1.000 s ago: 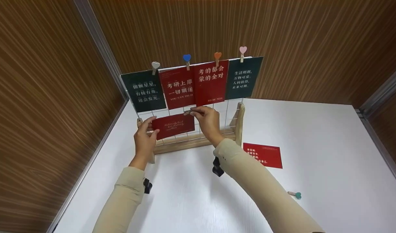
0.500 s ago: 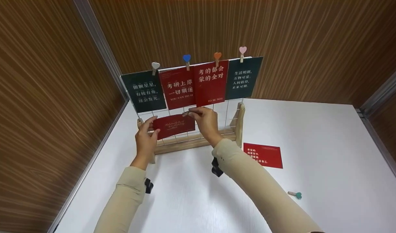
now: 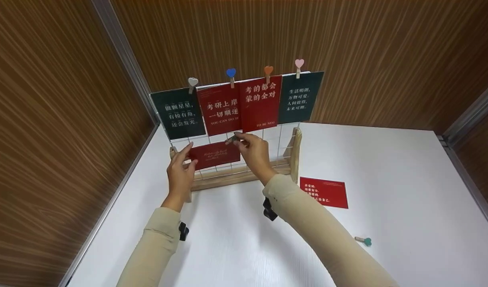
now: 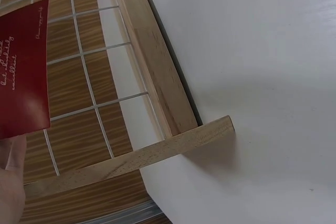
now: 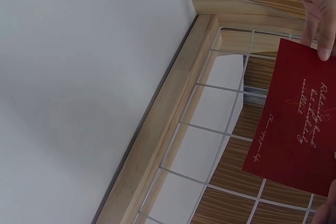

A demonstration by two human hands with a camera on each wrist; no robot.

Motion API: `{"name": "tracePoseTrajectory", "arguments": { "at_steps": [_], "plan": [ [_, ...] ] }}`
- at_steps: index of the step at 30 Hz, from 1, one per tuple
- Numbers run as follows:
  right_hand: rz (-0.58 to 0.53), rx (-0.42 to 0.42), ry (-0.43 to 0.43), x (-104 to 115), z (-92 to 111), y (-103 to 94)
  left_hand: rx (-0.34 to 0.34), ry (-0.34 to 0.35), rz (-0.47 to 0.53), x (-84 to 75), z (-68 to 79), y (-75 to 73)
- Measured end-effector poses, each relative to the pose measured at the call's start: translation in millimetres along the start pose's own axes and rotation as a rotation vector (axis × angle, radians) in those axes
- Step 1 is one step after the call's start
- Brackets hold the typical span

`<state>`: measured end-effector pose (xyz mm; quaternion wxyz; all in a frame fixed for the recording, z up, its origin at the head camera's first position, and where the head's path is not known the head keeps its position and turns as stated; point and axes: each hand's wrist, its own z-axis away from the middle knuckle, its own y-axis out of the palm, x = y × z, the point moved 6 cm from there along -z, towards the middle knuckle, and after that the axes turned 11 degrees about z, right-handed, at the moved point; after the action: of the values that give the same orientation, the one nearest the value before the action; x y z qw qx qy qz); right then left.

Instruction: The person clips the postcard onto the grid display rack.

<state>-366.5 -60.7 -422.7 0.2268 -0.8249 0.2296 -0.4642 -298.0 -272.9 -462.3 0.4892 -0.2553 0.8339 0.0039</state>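
A red card (image 3: 216,155) with pale handwriting stands sideways in front of the lower part of a white wire grid (image 3: 206,174). My left hand (image 3: 180,173) grips the card's left end, thumb on the printed face. My right hand (image 3: 255,153) pinches a small wooden clothespin (image 3: 230,140) between thumb and fingers, its tip overlapping the card's upper edge near the right corner. In the right wrist view the card (image 5: 299,114) spans between my left thumb and the fingertips of my right hand (image 5: 328,211). The clothespin's far end is hidden by my right fingers.
Two green and two red cards hang along the grid's top, under heart clothespins such as the blue one (image 3: 231,73). The grid stands in a wooden base (image 3: 228,181). On the white table lie another red card (image 3: 327,191) and a green-topped clothespin (image 3: 363,240).
My right hand has tilted the clothespin slightly at the card's upper edge. My left hand and the card have shifted a little to the right.
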Motion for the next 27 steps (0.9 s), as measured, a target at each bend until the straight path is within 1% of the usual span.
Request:
{"name": "tracePoseTrajectory", "arguments": {
  "at_steps": [4,7,11,15,19,23,27],
  "plan": [
    [-0.038,-0.002,-0.003,-3,3,-1.1,-0.018,0.054,0.003,-2.1,1.9,-1.3],
    [-0.062,-0.027,-0.027,-5,5,-3.5,-0.038,0.085,0.009,-3.0,3.4,-3.1],
    [-0.074,-0.079,-0.09,-7,10,-7.4,-0.075,0.09,0.033,-1.4,6.6,-6.9],
    [-0.081,-0.1,-0.133,-11,16,-11.1,-0.115,0.092,0.046,0.1,11.1,-10.0],
    [-0.049,-0.1,-0.172,-15,22,-14.0,-0.149,0.136,0.046,-1.8,17.9,-11.4],
    [0.021,-0.081,-0.187,-20,28,-15.5,-0.176,0.196,-0.019,-4.9,26.5,-9.8],
    [0.07,-0.07,-0.19,-26,33,-17.6,-0.195,0.232,-0.065,-7.3,33.5,-5.8]
  ]
}}
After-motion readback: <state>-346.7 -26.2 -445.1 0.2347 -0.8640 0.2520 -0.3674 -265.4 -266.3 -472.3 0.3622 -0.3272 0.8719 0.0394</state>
